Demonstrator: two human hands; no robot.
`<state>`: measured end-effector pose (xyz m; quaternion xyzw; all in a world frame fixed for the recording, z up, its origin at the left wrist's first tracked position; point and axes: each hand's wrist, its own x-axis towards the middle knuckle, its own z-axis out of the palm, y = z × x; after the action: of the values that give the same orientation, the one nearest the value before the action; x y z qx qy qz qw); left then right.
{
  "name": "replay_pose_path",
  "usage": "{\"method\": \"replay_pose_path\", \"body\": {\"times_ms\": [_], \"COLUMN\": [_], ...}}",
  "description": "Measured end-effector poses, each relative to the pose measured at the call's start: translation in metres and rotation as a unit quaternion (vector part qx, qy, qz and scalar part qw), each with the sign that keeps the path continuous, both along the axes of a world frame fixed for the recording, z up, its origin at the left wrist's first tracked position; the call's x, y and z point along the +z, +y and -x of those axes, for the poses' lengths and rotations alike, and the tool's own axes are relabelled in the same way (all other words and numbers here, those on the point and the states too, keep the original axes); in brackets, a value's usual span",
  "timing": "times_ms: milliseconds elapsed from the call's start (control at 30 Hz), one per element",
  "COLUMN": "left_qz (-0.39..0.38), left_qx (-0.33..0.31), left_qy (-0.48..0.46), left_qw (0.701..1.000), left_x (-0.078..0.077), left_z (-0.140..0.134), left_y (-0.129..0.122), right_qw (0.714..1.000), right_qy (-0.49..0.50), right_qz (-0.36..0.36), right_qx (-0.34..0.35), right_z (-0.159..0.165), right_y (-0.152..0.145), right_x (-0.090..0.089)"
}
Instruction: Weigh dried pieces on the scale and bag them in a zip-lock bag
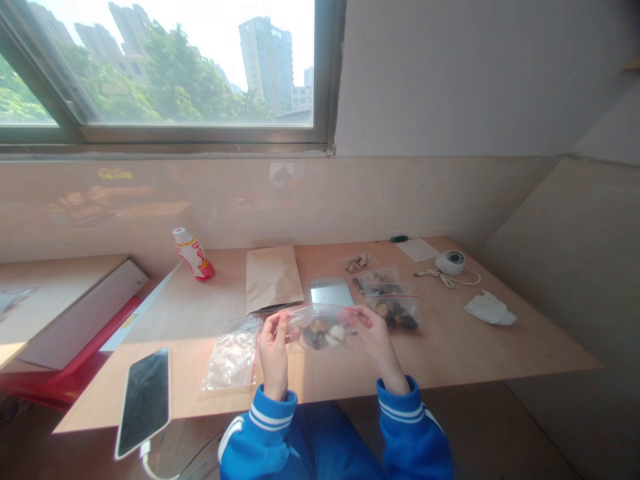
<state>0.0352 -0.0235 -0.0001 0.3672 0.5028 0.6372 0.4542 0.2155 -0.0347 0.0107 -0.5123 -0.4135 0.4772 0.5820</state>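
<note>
One bag [307, 337], clear, with a red strip along the upper edge, spread between left hand [274, 343] and right hand [375, 333], over the near side of the table [465, 350]. Cannot confirm contact between bag and table. Visible through the film: brown, dark and pale pieces [334, 335], mainly in the middle and lower part. At the upper left corner, left fingers pinched on the film; at the upper right corner, right fingers likewise. Cannot tell sealed from unsealed at the red strip.

Handling, by judgement: light, given so few pieces. Limp, likely to sag or fold under a one-sided lift. Smooth and probably slippery; calls for a firm pinch, not a loose rest on the fingers. Possibly dry and brittle inside; advise against squeezing the middle. Best hold: both upper corners, as at present, with slight outward tension for a straight edge.

Also noted, just beside the left hand: a spare bag [227, 360], flat on the table. Beyond the hands: a brown envelope [273, 277] and a silvery panel [331, 292]. Near the right hand: a filled bag [395, 312], with similar dark and brown contents.
</note>
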Motion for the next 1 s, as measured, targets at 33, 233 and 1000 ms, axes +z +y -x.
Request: {"method": "replay_pose_path", "body": {"times_ms": [33,233,1000], "left_qz": [0.006,0.017,-0.018], "left_qx": [-0.002,-0.012,-0.020], "left_qy": [-0.007,0.003,0.020], "left_qw": [1.000,1.000,0.999], "left_x": [0.000,0.005,0.012], "left_z": [0.002,0.012,0.004], "left_y": [0.001,0.002,-0.009], "right_qw": [1.000,0.998,0.995], "right_qy": [-0.005,-0.043,-0.001], "right_qz": [-0.003,-0.023,-0.037], "right_qx": [0.013,0.037,-0.089], "right_z": [-0.002,-0.008,-0.005], "right_y": [-0.001,-0.004,-0.003], "right_x": [0.000,0.001,-0.011]}}
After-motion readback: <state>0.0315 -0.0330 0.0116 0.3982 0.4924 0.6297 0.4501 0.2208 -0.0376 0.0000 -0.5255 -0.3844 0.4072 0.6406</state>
